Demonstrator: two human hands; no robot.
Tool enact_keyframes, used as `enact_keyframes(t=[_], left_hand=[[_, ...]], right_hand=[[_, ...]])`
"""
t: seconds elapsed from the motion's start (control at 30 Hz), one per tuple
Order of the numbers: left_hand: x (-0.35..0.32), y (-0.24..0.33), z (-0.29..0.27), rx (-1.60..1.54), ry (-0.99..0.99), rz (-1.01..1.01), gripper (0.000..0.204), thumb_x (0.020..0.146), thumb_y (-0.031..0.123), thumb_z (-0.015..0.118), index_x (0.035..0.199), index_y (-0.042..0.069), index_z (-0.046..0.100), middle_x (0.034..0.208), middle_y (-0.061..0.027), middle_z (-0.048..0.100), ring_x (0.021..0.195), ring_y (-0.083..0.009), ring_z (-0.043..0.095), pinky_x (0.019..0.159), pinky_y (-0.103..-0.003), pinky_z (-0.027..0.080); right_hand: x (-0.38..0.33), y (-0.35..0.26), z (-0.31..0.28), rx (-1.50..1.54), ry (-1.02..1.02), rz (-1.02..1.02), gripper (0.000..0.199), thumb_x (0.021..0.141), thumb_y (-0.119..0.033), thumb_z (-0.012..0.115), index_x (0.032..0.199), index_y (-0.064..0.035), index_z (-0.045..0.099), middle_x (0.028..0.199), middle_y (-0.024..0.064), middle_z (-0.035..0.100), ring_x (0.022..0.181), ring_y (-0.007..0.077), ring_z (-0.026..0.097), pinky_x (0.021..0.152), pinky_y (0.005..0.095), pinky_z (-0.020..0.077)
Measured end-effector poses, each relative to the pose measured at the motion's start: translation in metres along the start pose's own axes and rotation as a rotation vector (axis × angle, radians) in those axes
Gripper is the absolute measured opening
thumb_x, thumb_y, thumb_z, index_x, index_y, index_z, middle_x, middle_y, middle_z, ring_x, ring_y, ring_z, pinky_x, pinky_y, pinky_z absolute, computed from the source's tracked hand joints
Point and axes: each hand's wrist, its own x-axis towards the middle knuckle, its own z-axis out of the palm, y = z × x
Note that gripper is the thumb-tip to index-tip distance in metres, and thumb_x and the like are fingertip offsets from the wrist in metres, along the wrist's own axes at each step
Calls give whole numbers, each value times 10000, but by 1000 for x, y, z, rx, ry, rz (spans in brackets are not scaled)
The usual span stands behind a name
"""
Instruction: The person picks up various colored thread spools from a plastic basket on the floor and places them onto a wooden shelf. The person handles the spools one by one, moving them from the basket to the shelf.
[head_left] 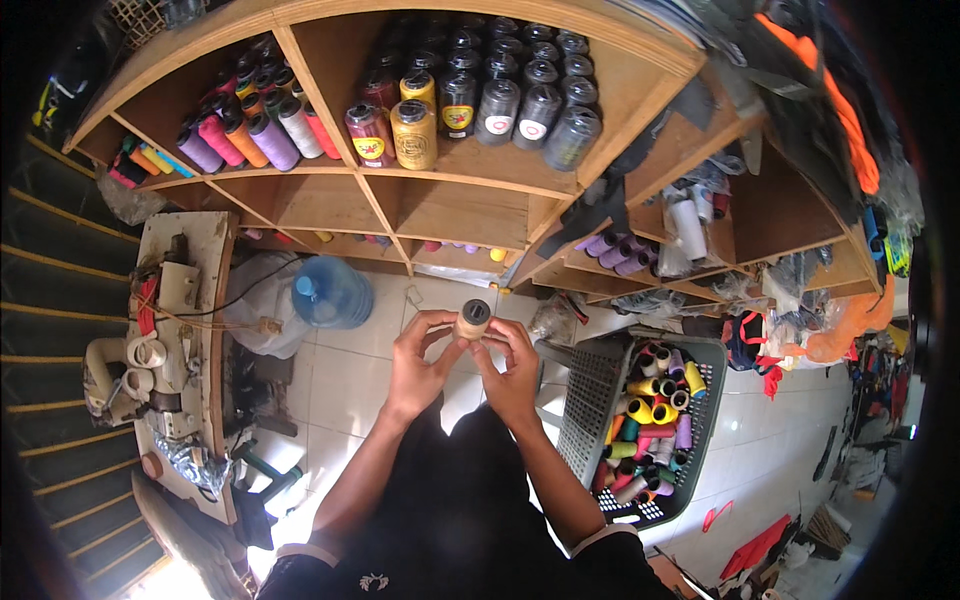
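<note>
Between my two hands, in front of my body, is a tan thread spool [473, 318] with a dark top, held upright. My left hand [422, 362] grips it from the left side, fingers curled and thumb against its lower part. From the right, my right hand [508, 365] closes on the same spool in the same way. Ahead stands a wooden shelf [460, 210] with rows of dark spools [498, 110], a yellow spool [413, 135] and a maroon spool [370, 135] at its front edge. Purple, pink and orange spools [270, 140] fill the left compartment.
A dark basket [712, 430] full of mixed thread spools stands on the floor to my right. At left are a sewing machine [165, 370] on a table and a blue water jug [332, 292]. Cloth and plastic bags crowd the far right, with red fabric [755, 546] on the floor.
</note>
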Motion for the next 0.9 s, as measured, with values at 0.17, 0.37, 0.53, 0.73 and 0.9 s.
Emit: enact_keyframes(t=[0.17,0.37,0.53,0.73,0.9], left_hand=[[41,-63,-16,52,-19,-72,281,814,-82,623,1079,-18,554,1080,-95,570,1036,-179,576,916,-340,496],[107,-166,-13,67,96,-33,265,808,-27,660,1059,-22,573,1054,-117,601,988,-196,607,850,-324,526],[182,-217,-8,46,109,44,247,818,-36,642,1053,-40,564,1035,-123,616,980,-189,604,837,-322,526],[264,-264,-6,126,235,231,248,809,-36,648,1040,-57,562,971,-121,638,921,-160,609,804,-288,515],[325,-291,-3,158,379,313,255,779,-5,659,1022,-44,595,920,-158,661,841,-211,654,748,-325,521]], right_hand=[[30,70,30,53,28,66,332,791,53,627,1112,4,558,1066,146,571,995,235,602,807,320,536],[91,169,52,59,21,63,344,792,81,623,1119,11,545,1063,91,529,1027,180,564,829,291,510],[161,237,60,100,19,-30,346,794,115,570,1123,13,541,1049,89,558,963,155,579,807,279,509],[247,291,83,47,80,-145,307,774,70,604,1068,-10,565,890,112,648,855,187,635,731,299,512],[318,325,94,-71,73,-272,285,760,35,639,1034,-12,572,876,122,645,795,198,629,711,315,491]])
